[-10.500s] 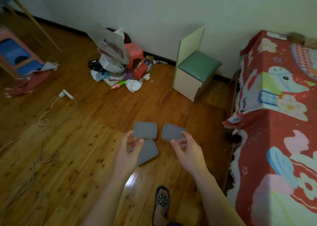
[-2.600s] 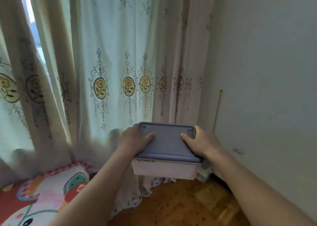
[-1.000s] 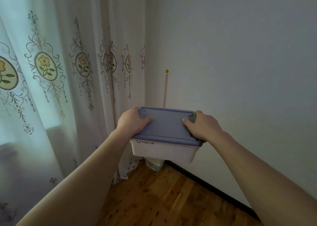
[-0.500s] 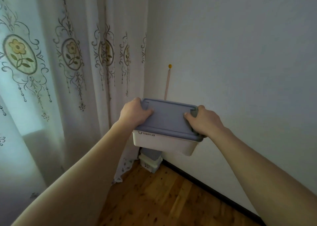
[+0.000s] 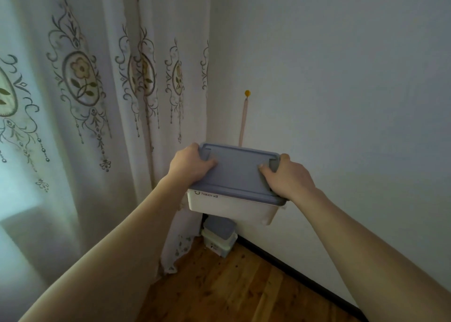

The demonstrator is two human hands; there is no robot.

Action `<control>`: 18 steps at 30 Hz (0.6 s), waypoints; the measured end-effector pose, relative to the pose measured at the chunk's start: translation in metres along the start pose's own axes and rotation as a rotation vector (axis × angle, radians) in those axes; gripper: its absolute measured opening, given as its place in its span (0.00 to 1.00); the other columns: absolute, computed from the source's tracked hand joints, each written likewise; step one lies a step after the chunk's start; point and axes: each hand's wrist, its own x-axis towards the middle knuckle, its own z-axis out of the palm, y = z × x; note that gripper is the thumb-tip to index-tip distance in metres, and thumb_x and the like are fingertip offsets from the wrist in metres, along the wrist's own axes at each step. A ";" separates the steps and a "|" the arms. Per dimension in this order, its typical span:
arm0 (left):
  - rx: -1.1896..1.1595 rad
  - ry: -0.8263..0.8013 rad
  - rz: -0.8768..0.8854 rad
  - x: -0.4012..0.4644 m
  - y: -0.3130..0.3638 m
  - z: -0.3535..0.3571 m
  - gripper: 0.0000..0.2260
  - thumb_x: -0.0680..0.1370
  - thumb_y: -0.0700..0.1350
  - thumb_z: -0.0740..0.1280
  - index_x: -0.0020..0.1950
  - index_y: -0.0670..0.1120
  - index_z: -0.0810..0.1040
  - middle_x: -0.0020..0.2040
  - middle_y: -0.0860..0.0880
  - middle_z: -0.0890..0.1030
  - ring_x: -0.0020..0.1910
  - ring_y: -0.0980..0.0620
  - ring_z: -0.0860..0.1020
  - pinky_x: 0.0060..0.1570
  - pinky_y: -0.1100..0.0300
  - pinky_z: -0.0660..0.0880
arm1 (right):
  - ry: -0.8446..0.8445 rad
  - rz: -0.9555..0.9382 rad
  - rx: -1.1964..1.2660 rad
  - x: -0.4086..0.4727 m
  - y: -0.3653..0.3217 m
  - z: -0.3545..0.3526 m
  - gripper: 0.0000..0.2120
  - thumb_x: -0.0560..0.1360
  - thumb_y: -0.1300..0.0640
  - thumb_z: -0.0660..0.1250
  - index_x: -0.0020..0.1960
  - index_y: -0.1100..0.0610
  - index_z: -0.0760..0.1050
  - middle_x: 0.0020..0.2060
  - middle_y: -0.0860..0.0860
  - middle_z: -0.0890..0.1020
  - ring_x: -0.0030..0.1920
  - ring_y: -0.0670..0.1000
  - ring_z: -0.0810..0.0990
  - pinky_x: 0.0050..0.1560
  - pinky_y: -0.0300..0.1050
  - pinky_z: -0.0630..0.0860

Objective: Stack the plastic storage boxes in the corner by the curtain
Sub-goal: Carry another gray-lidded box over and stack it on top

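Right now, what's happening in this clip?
A person carries a white storage box with a blue-grey lid, left hand and right hand gripping its ends. It is held in the air above smaller lidded boxes already on the floor in the corner by the curtain.

The held box [image 5: 234, 189] hangs in the air directly above the corner stack [image 5: 219, 236], apart from it. The stack sits on the floor [image 5: 244, 292], with the curtain [image 5: 117, 126] to its left and the wall [image 5: 341, 102] behind and to its right. The left hand [image 5: 190, 166] is on the held box's left end, the right hand [image 5: 285, 178] on its right end.
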 end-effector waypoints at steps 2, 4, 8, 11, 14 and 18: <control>0.005 -0.020 -0.009 0.020 0.000 0.011 0.30 0.73 0.62 0.68 0.67 0.45 0.70 0.57 0.45 0.77 0.44 0.50 0.70 0.40 0.57 0.67 | -0.001 0.002 0.006 0.020 0.004 0.009 0.34 0.77 0.32 0.56 0.69 0.58 0.65 0.55 0.59 0.80 0.53 0.60 0.79 0.43 0.48 0.71; -0.001 -0.035 -0.031 0.051 0.004 0.028 0.31 0.73 0.63 0.68 0.68 0.45 0.68 0.58 0.45 0.77 0.45 0.50 0.70 0.40 0.56 0.68 | 0.005 0.000 0.008 0.053 0.011 0.018 0.33 0.77 0.33 0.56 0.69 0.58 0.65 0.55 0.58 0.80 0.52 0.59 0.79 0.42 0.47 0.70; 0.019 -0.045 -0.025 0.107 0.013 0.056 0.32 0.73 0.63 0.68 0.68 0.43 0.68 0.60 0.43 0.76 0.51 0.44 0.74 0.43 0.55 0.68 | 0.015 0.014 0.057 0.109 0.023 0.033 0.33 0.77 0.34 0.56 0.70 0.58 0.64 0.57 0.60 0.80 0.53 0.60 0.79 0.47 0.50 0.74; 0.023 -0.070 -0.006 0.144 0.019 0.076 0.31 0.73 0.62 0.69 0.67 0.43 0.69 0.60 0.43 0.76 0.49 0.46 0.73 0.44 0.55 0.67 | 0.000 0.031 0.074 0.145 0.034 0.044 0.34 0.77 0.34 0.57 0.71 0.59 0.63 0.58 0.60 0.79 0.55 0.61 0.79 0.52 0.51 0.76; 0.040 -0.065 0.015 0.180 0.025 0.099 0.30 0.73 0.62 0.69 0.66 0.43 0.70 0.58 0.44 0.77 0.46 0.49 0.69 0.42 0.55 0.66 | 0.001 0.033 0.068 0.183 0.047 0.055 0.33 0.78 0.34 0.57 0.71 0.59 0.63 0.56 0.60 0.80 0.53 0.61 0.79 0.48 0.49 0.74; 0.035 -0.110 0.014 0.213 0.025 0.122 0.30 0.72 0.62 0.70 0.66 0.43 0.70 0.58 0.45 0.77 0.47 0.48 0.71 0.43 0.55 0.68 | -0.001 0.038 0.076 0.221 0.058 0.067 0.32 0.78 0.35 0.58 0.70 0.58 0.63 0.55 0.59 0.80 0.51 0.60 0.80 0.44 0.47 0.71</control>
